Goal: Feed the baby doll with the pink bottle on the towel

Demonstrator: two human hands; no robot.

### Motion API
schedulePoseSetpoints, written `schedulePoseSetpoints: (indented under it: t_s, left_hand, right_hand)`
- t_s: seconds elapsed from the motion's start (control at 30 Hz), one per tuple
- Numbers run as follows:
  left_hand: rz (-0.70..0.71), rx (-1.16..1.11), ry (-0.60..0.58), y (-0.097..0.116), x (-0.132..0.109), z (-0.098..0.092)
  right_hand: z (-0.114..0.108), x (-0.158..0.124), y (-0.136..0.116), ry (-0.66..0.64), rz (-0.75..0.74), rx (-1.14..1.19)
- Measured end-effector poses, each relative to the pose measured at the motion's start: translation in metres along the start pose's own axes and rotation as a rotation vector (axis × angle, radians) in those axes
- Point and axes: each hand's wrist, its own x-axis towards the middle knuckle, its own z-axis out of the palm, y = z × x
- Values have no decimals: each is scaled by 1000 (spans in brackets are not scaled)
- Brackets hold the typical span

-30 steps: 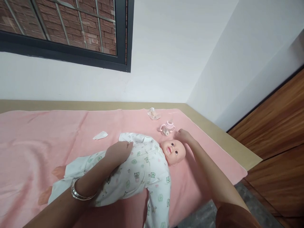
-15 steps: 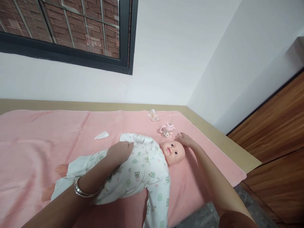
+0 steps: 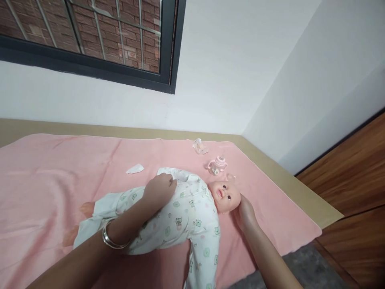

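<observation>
A baby doll in a white printed outfit lies face up on a pink sheet, its head to the right. My left hand rests on the doll's chest with fingers curled; whatever they may pinch is hidden. Against the crown of the doll's head lies my right hand, its fingers mostly out of sight behind and under it. Just above the head is a small clear item, too small to name surely. A pink-handled baby bottle lies beyond it.
A clear plastic packet lies near the sheet's back edge. A folded white piece is left of the doll's sleeve. The white wall and dark window frame stand behind; wooden panels are at the right.
My right hand has moved from beside the bottle down to the doll's head, uncovering the small clear item. My left hand stays on the chest. The view has shifted slightly.
</observation>
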Motion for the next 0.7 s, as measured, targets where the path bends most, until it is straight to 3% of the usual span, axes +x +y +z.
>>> schedulePoseSetpoints:
  t_s: [0.1,0.27,0.33,0.6,0.7]
  left_hand:
    - [69,-39,0,10,-6,1]
    - [115,-62,-3,16,-11,7]
    - [122,-70,-2,15,-10,7]
    - [125,-83,38,12,-12,10]
    - [122,-90,53,12,-13,12]
  right_hand:
    - [11,-12,-9,-43,75,83]
    - [26,-27,-35,-403,303,252]
    - [32,-29,-39,-478,333,320]
    - [45,-19,-28,-496,209,315]
    - [50,-6,-16,-440,135,269]
